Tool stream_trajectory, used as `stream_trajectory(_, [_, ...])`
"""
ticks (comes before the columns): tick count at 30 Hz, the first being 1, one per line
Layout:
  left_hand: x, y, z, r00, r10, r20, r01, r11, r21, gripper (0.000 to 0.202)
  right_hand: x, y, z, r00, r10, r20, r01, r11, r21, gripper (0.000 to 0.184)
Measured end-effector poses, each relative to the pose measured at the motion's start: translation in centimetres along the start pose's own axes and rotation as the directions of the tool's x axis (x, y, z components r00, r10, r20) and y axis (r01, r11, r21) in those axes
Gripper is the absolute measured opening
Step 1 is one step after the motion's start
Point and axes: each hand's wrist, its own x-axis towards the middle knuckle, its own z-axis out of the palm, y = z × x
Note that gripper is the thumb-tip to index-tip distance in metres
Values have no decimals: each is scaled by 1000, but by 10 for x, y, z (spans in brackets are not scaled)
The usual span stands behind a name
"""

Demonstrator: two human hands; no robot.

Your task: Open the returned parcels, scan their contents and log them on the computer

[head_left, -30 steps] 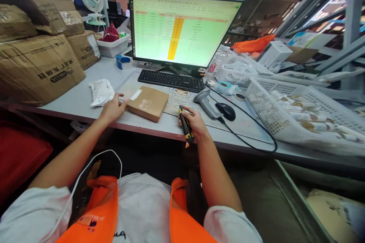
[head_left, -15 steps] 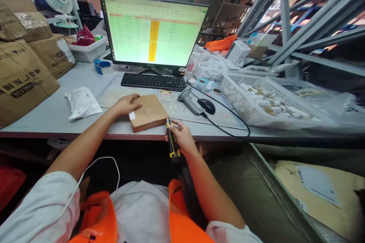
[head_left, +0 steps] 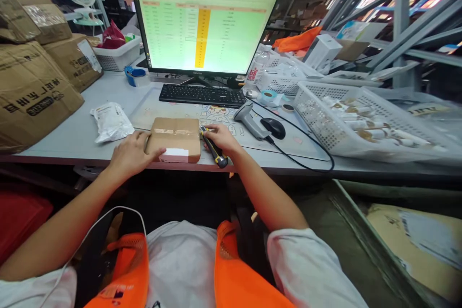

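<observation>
A flat brown cardboard box [head_left: 176, 134] with clear tape across its top lies near the front edge of the desk. Its white label [head_left: 174, 155] faces me. My left hand [head_left: 133, 154] grips the box at its left side, thumb over the near left corner. In my right hand [head_left: 221, 138] is a black and yellow box cutter [head_left: 215, 150], its front end at the right side of the box. Whether the blade touches the cardboard I cannot tell.
Behind the box stand a keyboard [head_left: 202, 95] and a monitor [head_left: 205, 24]. A barcode scanner [head_left: 250, 121] and a mouse [head_left: 273, 128] lie to the right, beside a white basket [head_left: 314, 120] of small items. At left are a white packet [head_left: 111, 122] and large cartons [head_left: 36, 96].
The box has turned so its label side faces me. My left hand has come nearer to its front left corner. The box cutter has moved up along the box's right side.
</observation>
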Motion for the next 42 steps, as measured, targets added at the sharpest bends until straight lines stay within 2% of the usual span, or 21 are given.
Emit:
stream_trajectory(4, [-11,-12,29,973,127,-192,-165,965,-202,78,15,-16,-6,982,-11,187,45,982,-184,38])
stream_trajectory(8, [-10,-14,48,953,116,-281,-200,935,-292,72,16,-25,-13,960,-12,280,105,941,-322,36])
stream_trajectory(14, [-12,-12,44,960,98,-263,-164,956,-244,73,6,-26,-22,922,23,385,113,939,-326,41])
stream_trajectory(19, [-11,-10,44,965,86,-246,-148,958,-245,74,-6,-20,-25,883,96,460,32,964,-263,47])
stream_trajectory(22, [-10,-19,41,968,126,-216,-186,940,-287,75,-4,-24,-32,894,87,440,88,928,-361,51])
stream_trajectory(23, [-10,-24,40,965,169,-201,-225,925,-306,74,-3,-29,-35,912,46,408,153,883,-443,50])
stream_trajectory(25, [-13,-39,36,947,270,-176,-315,887,-338,71,1,-44,-37,933,-117,340,317,712,-626,45])
stream_trajectory(27, [-18,-52,34,929,329,-170,-369,857,-360,65,4,-64,-29,890,-291,352,454,476,-753,38])
stream_trajectory(28, [-21,-57,35,927,332,-174,-374,852,-367,61,6,-73,-20,858,-332,392,499,359,-789,36])
stream_trajectory(29, [-23,-60,36,928,324,-184,-371,851,-373,58,7,-82,-7,831,-334,445,534,249,-808,35])
stream_trajectory(31, [-27,-61,41,932,293,-215,-355,857,-374,56,8,-97,27,793,-260,551,583,61,-810,34])
stream_trajectory(33, [-28,-57,48,933,244,-263,-329,874,-358,56,11,-106,66,756,-170,632,629,-82,-773,34])
stream_trajectory(35, [-28,-50,55,931,191,-311,-296,894,-337,55,12,-111,101,706,-121,697,677,-173,-715,35])
stream_trajectory(37, [-27,-46,59,925,155,-347,-274,905,-325,52,13,-114,127,668,-103,737,704,-234,-670,37])
stream_trajectory(39, [-26,-44,60,917,145,-371,-274,905,-325,51,11,-118,143,650,-89,755,714,-272,-646,36])
stream_trajectory(42, [-26,-44,59,909,139,-393,-279,904,-324,50,9,-121,150,648,-61,759,716,-290,-635,33])
